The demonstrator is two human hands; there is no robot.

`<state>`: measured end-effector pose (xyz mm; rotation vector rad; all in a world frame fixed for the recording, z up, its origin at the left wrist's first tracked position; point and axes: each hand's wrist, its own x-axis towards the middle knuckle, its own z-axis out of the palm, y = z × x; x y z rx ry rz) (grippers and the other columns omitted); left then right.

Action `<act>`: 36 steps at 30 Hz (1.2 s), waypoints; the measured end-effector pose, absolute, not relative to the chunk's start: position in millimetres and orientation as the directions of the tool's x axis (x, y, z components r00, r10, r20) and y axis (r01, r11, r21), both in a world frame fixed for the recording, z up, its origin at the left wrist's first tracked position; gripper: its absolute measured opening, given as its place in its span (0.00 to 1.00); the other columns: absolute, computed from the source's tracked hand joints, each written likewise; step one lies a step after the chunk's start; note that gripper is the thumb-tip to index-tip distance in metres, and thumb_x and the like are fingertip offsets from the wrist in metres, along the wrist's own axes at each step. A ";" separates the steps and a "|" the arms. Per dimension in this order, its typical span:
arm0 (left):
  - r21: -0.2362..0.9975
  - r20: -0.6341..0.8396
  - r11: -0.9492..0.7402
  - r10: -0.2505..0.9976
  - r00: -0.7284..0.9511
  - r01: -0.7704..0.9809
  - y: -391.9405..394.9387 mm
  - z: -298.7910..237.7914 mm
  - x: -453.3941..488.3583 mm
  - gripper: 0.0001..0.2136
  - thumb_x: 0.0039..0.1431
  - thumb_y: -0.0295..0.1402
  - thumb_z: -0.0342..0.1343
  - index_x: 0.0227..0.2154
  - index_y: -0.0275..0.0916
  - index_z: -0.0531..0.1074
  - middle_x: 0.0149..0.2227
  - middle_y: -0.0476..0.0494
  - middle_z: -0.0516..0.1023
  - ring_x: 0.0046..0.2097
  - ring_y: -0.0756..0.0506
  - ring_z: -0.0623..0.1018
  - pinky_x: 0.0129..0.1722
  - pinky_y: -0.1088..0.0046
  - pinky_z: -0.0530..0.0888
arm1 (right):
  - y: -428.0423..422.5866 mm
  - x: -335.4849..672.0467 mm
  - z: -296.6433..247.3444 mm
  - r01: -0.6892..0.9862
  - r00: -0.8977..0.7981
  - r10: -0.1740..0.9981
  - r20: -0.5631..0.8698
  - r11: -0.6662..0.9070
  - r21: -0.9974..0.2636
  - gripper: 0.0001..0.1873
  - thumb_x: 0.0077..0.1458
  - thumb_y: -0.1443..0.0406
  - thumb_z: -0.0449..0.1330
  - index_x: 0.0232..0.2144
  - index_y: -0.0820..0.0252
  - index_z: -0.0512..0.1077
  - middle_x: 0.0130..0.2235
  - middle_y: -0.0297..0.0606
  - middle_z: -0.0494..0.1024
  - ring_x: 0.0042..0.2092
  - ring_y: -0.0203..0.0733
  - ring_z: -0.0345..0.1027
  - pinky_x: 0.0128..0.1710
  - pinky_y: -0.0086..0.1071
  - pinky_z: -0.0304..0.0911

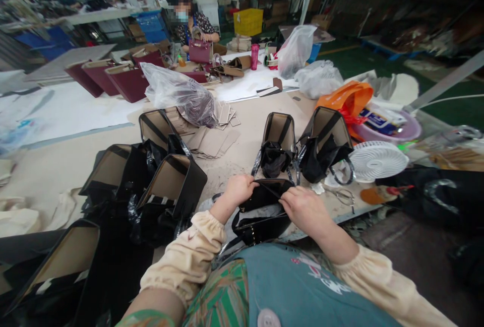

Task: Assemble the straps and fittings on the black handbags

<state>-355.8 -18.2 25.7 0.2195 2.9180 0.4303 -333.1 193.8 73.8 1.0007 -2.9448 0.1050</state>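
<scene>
A black handbag [260, 226] stands at the table's near edge in front of me, its mouth open toward me. My left hand [242, 188] pinches the bag's far rim at the left, fingers closed on it. At the right end of the same rim, my right hand [302, 206] is closed on the edge with thumb and fingers. Greyish lining shows inside the bag. Just beyond my hands stand two unfinished black bags with beige interiors, a smaller bag [278, 133] and a larger bag [327, 135], dark cloth hanging from their openings.
Several black bags [170, 181] crowd the left. Beige card pieces [214, 140] lie mid-table beside a plastic bag [181, 92]. At right are a white round grille [378, 160], scissors [344, 196], an orange bottle [374, 195] and a purple basin [404, 130]. Across the table a co-worker [196, 22] handles a maroon handbag [200, 51].
</scene>
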 end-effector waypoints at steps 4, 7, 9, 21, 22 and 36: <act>0.307 -0.166 0.947 0.155 -0.974 0.098 -17.6 27.0 -353.2 0.15 0.60 0.42 0.46 0.34 0.39 0.74 0.38 0.42 0.77 0.40 0.44 0.75 0.40 0.71 0.69 | 189.9 -333.8 76.5 -0.534 -0.845 -0.531 0.063 0.844 -0.041 0.11 0.56 0.59 0.53 0.31 0.58 0.71 0.31 0.38 0.73 0.37 0.40 0.64 0.34 0.31 0.53; 0.310 -0.155 0.945 0.159 -0.975 0.105 -17.5 27.4 -351.8 0.15 0.60 0.42 0.46 0.34 0.39 0.74 0.38 0.42 0.77 0.40 0.44 0.75 0.39 0.71 0.69 | 183.1 -335.5 77.4 -0.504 -0.862 -0.503 0.065 0.864 -0.011 0.16 0.54 0.52 0.54 0.34 0.58 0.71 0.32 0.40 0.73 0.37 0.42 0.65 0.33 0.32 0.53; 0.299 -0.140 0.947 0.162 -0.977 0.115 -17.7 26.9 -350.6 0.15 0.60 0.42 0.45 0.34 0.40 0.74 0.37 0.43 0.77 0.39 0.44 0.76 0.38 0.71 0.69 | 176.9 -337.6 77.4 -0.494 -0.868 -0.494 0.058 0.869 0.009 0.18 0.54 0.51 0.54 0.33 0.59 0.71 0.32 0.40 0.73 0.37 0.44 0.65 0.34 0.32 0.54; 0.308 -0.111 0.945 0.152 -0.982 0.111 -15.6 27.0 -341.8 0.15 0.60 0.42 0.46 0.33 0.40 0.74 0.35 0.44 0.77 0.38 0.45 0.76 0.38 0.72 0.69 | 169.6 -356.1 69.0 -0.461 -0.880 -0.464 0.103 0.886 0.056 0.13 0.56 0.63 0.51 0.29 0.61 0.73 0.31 0.42 0.75 0.35 0.42 0.66 0.33 0.32 0.52; 0.308 -0.111 0.945 0.153 -0.982 0.112 -15.4 27.2 -341.6 0.15 0.60 0.42 0.46 0.33 0.40 0.74 0.35 0.44 0.77 0.38 0.45 0.76 0.38 0.72 0.69 | 170.4 -357.2 68.2 -0.459 -0.880 -0.463 0.108 0.887 0.056 0.13 0.56 0.63 0.51 0.28 0.61 0.73 0.31 0.41 0.75 0.35 0.42 0.66 0.33 0.33 0.52; 0.297 -0.122 0.948 0.160 -0.980 0.118 -12.9 29.1 -340.0 0.15 0.60 0.42 0.45 0.33 0.41 0.75 0.35 0.44 0.78 0.38 0.45 0.76 0.39 0.71 0.69 | 173.8 -360.1 61.1 -0.457 -0.872 -0.462 0.161 0.887 0.065 0.14 0.57 0.62 0.51 0.26 0.61 0.72 0.29 0.40 0.75 0.34 0.42 0.66 0.33 0.32 0.51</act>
